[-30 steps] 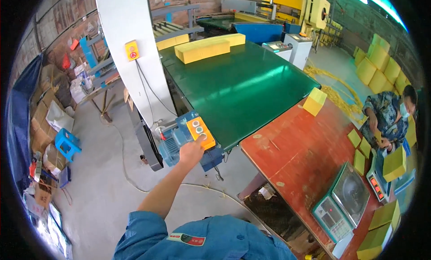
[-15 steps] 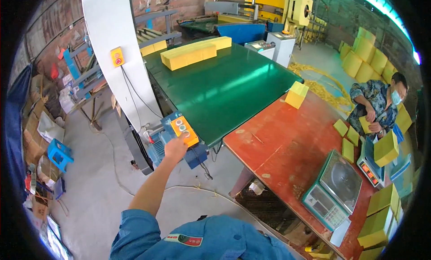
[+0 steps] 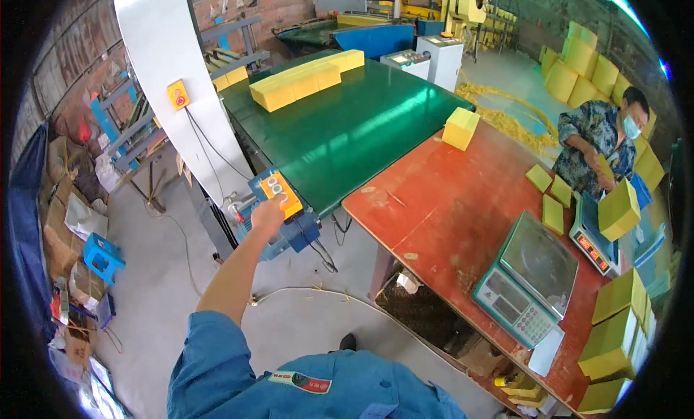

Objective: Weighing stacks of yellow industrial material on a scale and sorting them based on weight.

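My left hand [image 3: 267,217] reaches out to an orange push-button box [image 3: 280,195] mounted on the near left corner of a green-topped machine table. A finger rests at one of its round buttons while the other fingers look curled in, with nothing held. The box has a few round buttons in a row and sits above a blue motor housing [image 3: 302,231]. On the green surface [image 3: 340,130], a row of yellow blocks [image 3: 296,85] lies toward the far left. My right hand does not show.
A red table [image 3: 448,209] adjoins the green one, bearing a digital scale [image 3: 528,281], another scale [image 3: 594,238] and several yellow blocks [image 3: 460,128]. Across it a masked co-worker [image 3: 596,140] handles a yellow piece. A white column [image 3: 163,72] stands left, and a cable [image 3: 311,289] crosses the floor.
The view has shifted slightly, moving the scene left. My left hand stays at the button box. The co-worker's hands and the yellow piece have changed position.
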A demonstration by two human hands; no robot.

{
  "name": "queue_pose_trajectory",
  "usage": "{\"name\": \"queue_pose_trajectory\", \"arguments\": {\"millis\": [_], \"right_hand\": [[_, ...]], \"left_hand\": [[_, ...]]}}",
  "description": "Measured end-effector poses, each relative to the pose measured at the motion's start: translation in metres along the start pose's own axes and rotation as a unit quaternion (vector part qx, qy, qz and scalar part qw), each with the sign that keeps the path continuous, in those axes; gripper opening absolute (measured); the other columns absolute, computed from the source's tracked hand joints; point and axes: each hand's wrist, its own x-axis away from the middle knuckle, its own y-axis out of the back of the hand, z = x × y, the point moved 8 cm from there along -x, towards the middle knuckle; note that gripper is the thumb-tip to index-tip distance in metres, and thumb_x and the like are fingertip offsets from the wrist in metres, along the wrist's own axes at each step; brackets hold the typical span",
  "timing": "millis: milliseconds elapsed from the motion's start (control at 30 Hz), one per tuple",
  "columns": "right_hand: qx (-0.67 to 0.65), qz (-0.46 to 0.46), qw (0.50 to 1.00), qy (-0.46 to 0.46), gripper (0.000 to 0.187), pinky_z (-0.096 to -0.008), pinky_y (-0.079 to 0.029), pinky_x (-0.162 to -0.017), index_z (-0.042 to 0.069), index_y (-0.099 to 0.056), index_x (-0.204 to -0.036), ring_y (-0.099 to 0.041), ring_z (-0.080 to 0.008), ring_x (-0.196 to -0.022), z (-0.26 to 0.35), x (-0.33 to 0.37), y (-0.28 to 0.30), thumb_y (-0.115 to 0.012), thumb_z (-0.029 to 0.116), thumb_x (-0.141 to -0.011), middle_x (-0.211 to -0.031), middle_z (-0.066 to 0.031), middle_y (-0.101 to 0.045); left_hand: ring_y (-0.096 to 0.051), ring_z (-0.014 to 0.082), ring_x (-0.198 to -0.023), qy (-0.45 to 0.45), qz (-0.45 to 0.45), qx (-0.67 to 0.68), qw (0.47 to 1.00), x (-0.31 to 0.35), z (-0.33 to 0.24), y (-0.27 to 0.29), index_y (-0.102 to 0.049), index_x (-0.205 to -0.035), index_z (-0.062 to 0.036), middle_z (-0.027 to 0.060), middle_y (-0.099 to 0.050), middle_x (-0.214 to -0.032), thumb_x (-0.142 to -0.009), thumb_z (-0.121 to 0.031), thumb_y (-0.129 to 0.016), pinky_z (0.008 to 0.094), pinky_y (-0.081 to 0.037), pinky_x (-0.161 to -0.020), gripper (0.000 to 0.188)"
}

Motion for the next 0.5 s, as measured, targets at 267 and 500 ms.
{"name": "queue_pose_trajectory", "arguments": {"millis": [267,500], "right_hand": [[0.034,0.0,0.999,-0.026,0.036,-0.0384,-0.054,-0.076,0.011,-0.066,-0.117,-0.069,-0.0253,-0.085,-0.026,0.037,0.002,-0.063,0.03,-0.086,-0.093,-0.0126,-0.071],[0.066,-0.002,0.997,-0.051,0.036,-0.0389,-0.054,-0.077,0.012,-0.067,-0.117,-0.068,-0.0258,-0.086,-0.044,0.057,0.01,-0.063,0.031,-0.086,-0.094,-0.0126,-0.071]], "left_hand": [[-0.066,0.0332,-0.102,-0.009,-0.014,-0.01,1.0,0.003,0.0,0.002,-0.06,-0.126,-0.0265,0.015,-0.069,-0.11,-0.087,-0.014,-0.053,0.0471,-0.052,-0.084,0.041],[-0.066,0.0336,-0.102,0.011,-0.001,-0.006,1.0,0.002,0.0,0.002,-0.058,-0.127,-0.0266,0.0149,-0.069,-0.109,-0.087,-0.014,-0.052,0.0468,-0.052,-0.083,0.042]]}}
